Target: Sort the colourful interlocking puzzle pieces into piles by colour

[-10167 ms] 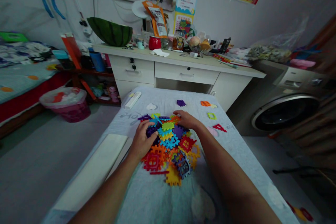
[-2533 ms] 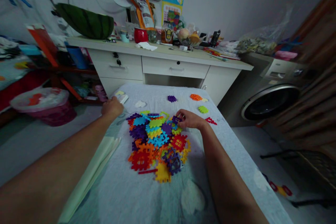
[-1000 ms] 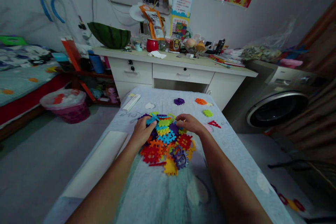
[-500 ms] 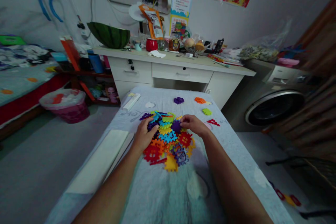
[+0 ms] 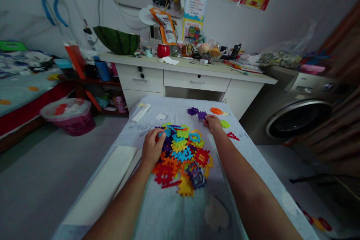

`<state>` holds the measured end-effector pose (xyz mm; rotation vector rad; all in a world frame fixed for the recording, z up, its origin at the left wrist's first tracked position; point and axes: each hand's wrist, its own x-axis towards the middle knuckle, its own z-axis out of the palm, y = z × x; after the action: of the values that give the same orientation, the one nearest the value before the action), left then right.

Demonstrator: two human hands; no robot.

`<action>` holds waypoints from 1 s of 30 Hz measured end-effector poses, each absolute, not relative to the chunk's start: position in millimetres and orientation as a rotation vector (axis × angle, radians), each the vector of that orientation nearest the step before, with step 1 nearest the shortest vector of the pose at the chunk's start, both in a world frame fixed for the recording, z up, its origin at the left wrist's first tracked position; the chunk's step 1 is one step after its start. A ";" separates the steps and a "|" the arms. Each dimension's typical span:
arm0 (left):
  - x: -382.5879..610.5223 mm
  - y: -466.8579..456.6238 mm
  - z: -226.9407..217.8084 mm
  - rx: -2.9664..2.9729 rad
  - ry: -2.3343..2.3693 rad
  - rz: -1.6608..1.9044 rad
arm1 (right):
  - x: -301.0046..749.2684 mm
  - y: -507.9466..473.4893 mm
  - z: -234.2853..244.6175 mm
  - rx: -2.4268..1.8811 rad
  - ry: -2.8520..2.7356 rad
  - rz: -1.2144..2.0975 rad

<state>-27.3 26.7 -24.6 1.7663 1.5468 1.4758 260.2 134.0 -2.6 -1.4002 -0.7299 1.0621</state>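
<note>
A heap of colourful interlocking plastic tiles [image 5: 184,153] lies in the middle of a table covered with a pale blue cloth [image 5: 168,210]. My left hand [image 5: 152,148] rests on the heap's left side with its fingers curled onto the tiles. My right hand [image 5: 213,123] reaches beyond the heap and pinches a purple tile [image 5: 201,116], beside another purple tile [image 5: 192,111]. Orange [image 5: 216,111], green [image 5: 224,123] and red [image 5: 233,136] pieces lie apart at the far right.
A white box [image 5: 141,112] and a small white piece [image 5: 161,116] lie at the table's far left. A cluttered white desk [image 5: 194,78] stands behind, with half a watermelon [image 5: 116,40]. A washing machine [image 5: 300,116] is right, a pink bin [image 5: 67,116] left.
My right hand has moved from the heap's top forward and right, carrying a purple tile next to the lone purple one. My left hand stays on the heap.
</note>
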 end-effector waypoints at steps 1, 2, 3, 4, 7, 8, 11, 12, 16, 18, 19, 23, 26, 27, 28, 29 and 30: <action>-27.1 26.7 -24.2 1.761 1.547 1.489 | 258.3 142.5 -3.9 -1.408 -0.719 1.049; -27.0 26.7 -24.0 1.754 1.550 1.500 | 256.1 150.5 -5.1 -1.414 -0.712 1.039; -26.9 26.8 -24.1 1.748 1.553 1.509 | 253.8 157.8 -6.2 -1.421 -0.707 1.032; -27.0 27.1 -24.6 1.745 1.556 1.514 | 251.3 164.3 -7.1 -1.427 -0.703 1.026; -27.6 28.8 -26.9 1.741 1.574 1.508 | 243.8 179.0 -9.7 -1.447 -0.697 1.015; -27.9 29.6 -27.7 1.737 1.580 1.506 | 241.7 182.1 -10.7 -1.453 -0.700 1.012; -28.5 32.2 -29.8 1.739 1.598 1.491 | 238.8 185.9 -14.4 -1.472 -0.725 1.003; -28.6 32.9 -30.4 1.748 1.604 1.482 | 239.3 185.4 -15.6 -1.479 -0.736 0.999; -27.9 34.7 -33.0 1.787 1.628 1.440 | 245.3 175.9 -18.8 -1.503 -0.786 0.977; -27.4 35.1 -34.4 1.796 1.639 1.417 | 247.1 167.4 -18.4 -1.505 -0.829 0.967; -27.2 35.2 -35.0 1.799 1.644 1.403 | 246.7 162.4 -17.5 -1.502 -0.855 0.964; -27.2 35.9 -36.8 1.804 1.651 1.375 | 233.5 140.5 -7.9 -1.445 -1.098 1.019; -27.5 36.1 -37.0 1.817 1.650 1.375 | 214.2 126.4 5.8 -1.359 -1.566 1.065; -27.5 36.0 -36.8 1.824 1.646 1.371 | 207.1 122.8 10.7 -1.335 -1.727 1.062; -27.6 35.8 -36.5 1.829 1.640 1.368 | 199.8 120.0 15.2 -1.322 -1.864 1.050; -27.6 35.6 -36.1 1.834 1.630 1.365 | 192.8 117.9 19.1 -1.320 -1.984 1.031; -27.7 35.4 -35.7 1.839 1.618 1.364 | 186.0 116.6 22.0 -1.328 -2.081 1.003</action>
<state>-27.7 35.4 -35.7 1.8389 1.6178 1.3643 186.0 116.6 22.0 -1.3282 -2.0805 1.0035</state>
